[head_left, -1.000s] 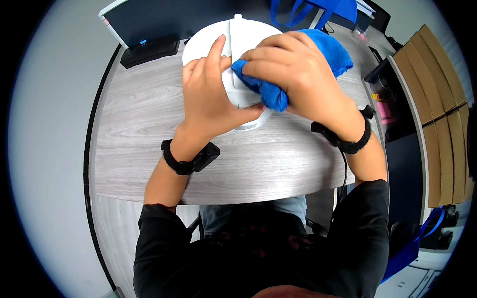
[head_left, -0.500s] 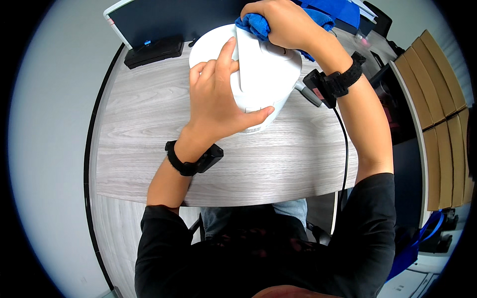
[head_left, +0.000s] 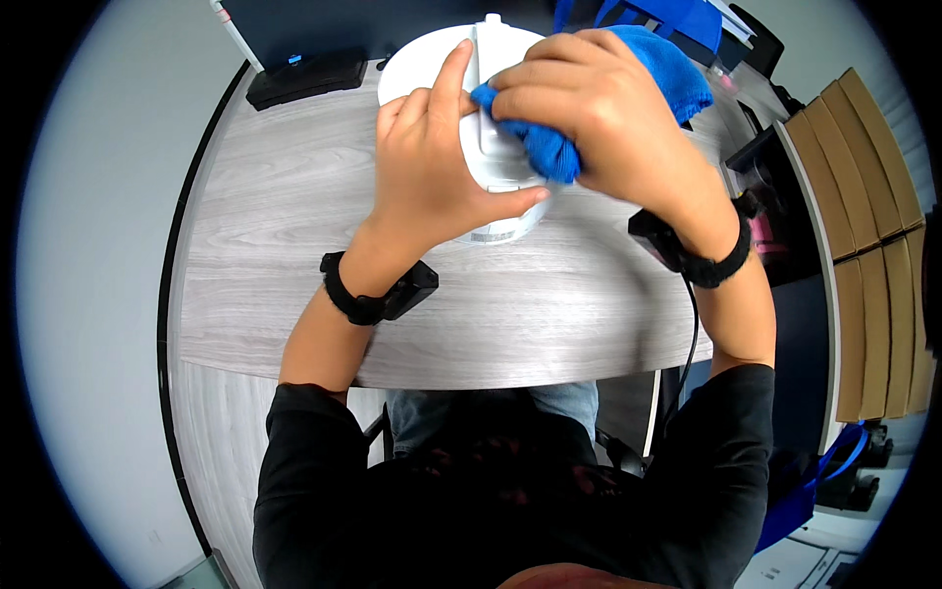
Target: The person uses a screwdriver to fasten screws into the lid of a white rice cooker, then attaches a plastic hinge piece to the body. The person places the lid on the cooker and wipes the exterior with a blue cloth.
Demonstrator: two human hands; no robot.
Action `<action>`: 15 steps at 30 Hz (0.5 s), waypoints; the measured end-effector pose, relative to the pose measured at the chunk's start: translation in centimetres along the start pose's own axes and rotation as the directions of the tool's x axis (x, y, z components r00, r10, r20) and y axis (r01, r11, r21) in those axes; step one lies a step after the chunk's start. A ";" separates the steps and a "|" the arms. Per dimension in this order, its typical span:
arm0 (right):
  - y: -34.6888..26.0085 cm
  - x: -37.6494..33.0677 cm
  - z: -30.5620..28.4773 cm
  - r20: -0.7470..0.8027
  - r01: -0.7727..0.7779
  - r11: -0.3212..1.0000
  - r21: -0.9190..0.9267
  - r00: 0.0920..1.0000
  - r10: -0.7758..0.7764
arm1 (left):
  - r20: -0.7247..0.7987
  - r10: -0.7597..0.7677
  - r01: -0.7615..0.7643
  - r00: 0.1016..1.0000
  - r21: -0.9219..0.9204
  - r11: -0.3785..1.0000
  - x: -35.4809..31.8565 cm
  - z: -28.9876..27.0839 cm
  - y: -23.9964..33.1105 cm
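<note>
Pressing bunched blue cloth (head_left: pixel 589 108) against smooth white appliance (head_left: pixel 496 187)

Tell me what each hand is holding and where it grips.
The right hand clutches a bunched blue cloth against a white appliance. The left hand steadies the appliance, palm on its near side, fingers on its top.

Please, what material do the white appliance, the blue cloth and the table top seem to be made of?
White appliance: probably plastic, smooth with a faint sheen. Blue cloth: soft fuzzy fabric, perhaps microfibre, bunched under the right hand. Table top: grey wood grain, probably matte laminate.
</note>
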State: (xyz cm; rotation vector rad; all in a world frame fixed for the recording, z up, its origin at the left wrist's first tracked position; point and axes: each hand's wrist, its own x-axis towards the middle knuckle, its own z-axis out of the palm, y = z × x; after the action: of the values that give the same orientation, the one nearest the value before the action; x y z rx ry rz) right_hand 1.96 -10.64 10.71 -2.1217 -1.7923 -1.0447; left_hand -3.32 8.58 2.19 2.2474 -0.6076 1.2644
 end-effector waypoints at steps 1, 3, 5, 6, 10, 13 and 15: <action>-0.8 -0.1 -0.3 0.001 0.006 1.000 0.020 1.000 -0.006 | -0.007 0.011 -0.011 1.000 0.002 1.000 -0.1 0.1 -0.1; -2.4 -0.4 -0.7 0.014 0.016 0.995 0.097 1.000 -0.017 | -0.020 0.040 -0.040 0.999 0.007 0.999 -0.2 0.2 -0.4; -4.2 -0.9 -1.0 0.032 -0.006 0.992 0.126 0.999 0.002 | -0.003 0.051 -0.051 0.999 0.027 0.998 -0.3 0.0 -0.4; -4.9 -1.0 -0.9 0.025 -0.013 0.995 0.101 1.000 0.010 | 0.009 0.057 -0.058 0.998 0.037 0.998 -0.3 -0.2 -0.4; -5.4 -1.2 -1.3 0.043 -0.041 0.997 0.072 0.998 0.038 | 0.117 0.043 -0.046 0.992 0.021 0.999 0.1 -1.7 0.1; -5.6 -1.6 -1.8 0.053 -0.080 0.991 0.105 0.996 0.075 | 0.230 0.021 0.000 0.973 -0.090 0.996 0.6 -3.1 -0.7; -5.7 -1.8 -1.8 0.041 -0.092 0.990 0.110 0.995 0.088 | 0.264 0.005 0.018 0.965 -0.087 0.996 0.6 -4.3 -2.1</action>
State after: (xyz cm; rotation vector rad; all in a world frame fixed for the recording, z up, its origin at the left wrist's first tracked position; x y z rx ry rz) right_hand -4.04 -11.63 9.26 -2.1453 -1.7095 -0.8687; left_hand -4.61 12.77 4.30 2.3587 -0.7364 0.9206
